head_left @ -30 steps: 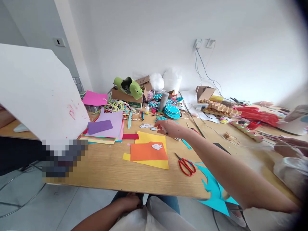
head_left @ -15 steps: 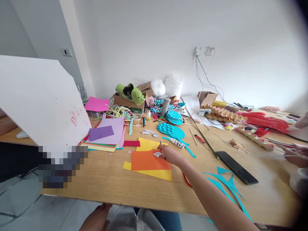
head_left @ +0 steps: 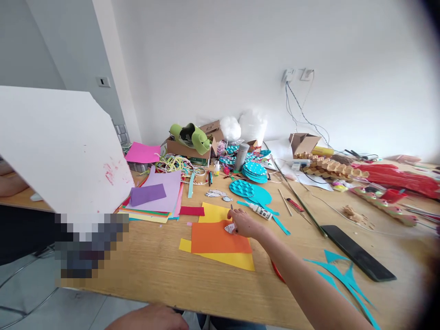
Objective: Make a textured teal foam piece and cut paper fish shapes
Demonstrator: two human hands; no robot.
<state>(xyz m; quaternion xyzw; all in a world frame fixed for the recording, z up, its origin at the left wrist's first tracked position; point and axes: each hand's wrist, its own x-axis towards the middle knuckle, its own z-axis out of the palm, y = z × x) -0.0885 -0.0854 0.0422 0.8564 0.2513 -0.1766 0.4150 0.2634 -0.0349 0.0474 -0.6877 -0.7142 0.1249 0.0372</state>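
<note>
My right hand [head_left: 243,222] rests over an orange sheet of paper [head_left: 209,240], its fingers closed round a thin, dark pen-like stick [head_left: 231,207]. Beneath the fingertips lies a small white fish cutout [head_left: 228,228], partly covered. Yellow paper [head_left: 237,262] sticks out from under the orange sheet. My left hand [head_left: 151,318] is low at the front table edge; its fingers are hidden. More fish cutouts [head_left: 216,193] lie beyond the papers. A white glue bottle [head_left: 261,211] lies on its side beyond my right hand, near blue paper strips [head_left: 282,225].
A large white board [head_left: 65,151] stands at the left, with a person's hand [head_left: 13,183] behind it. Stacked coloured paper [head_left: 172,188] lies left of centre. A black phone-like slab [head_left: 359,252], blue offcuts [head_left: 343,275] and egg cartons [head_left: 330,167] are to the right.
My left hand has come up and right at the table edge. My right hand stays over the fish cutout with little movement. The view has shifted, and a person's hand at far right is out of sight.
</note>
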